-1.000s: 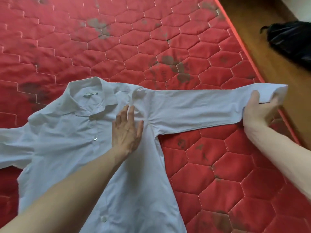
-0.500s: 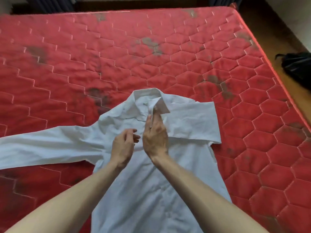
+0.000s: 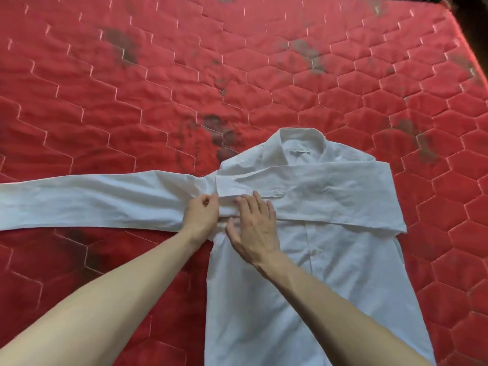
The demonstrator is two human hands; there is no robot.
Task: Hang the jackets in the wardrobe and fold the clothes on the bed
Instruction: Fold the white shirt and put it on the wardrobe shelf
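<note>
A white long-sleeved shirt [image 3: 330,273] lies front up on the red quilted mattress [image 3: 184,88], collar pointing away from me. One sleeve is folded flat across the chest, its cuff [image 3: 237,187] near the shirt's left shoulder. The other sleeve [image 3: 92,202] stretches straight out to the left. My left hand [image 3: 202,216] has curled fingers and pinches the fabric at the shoulder, just below the cuff. My right hand [image 3: 253,229] lies beside it with fingers straight, pressing the folded sleeve's lower edge onto the chest.
The mattress carries dark stains and fills nearly the whole view. Its right edge and a strip of dark floor [image 3: 472,11] show at the top right corner. No other garments are in view.
The folded sleeve now lies flat across the chest. Both hands have moved from the collar area down to the shirt's left shoulder, and the view has shifted left.
</note>
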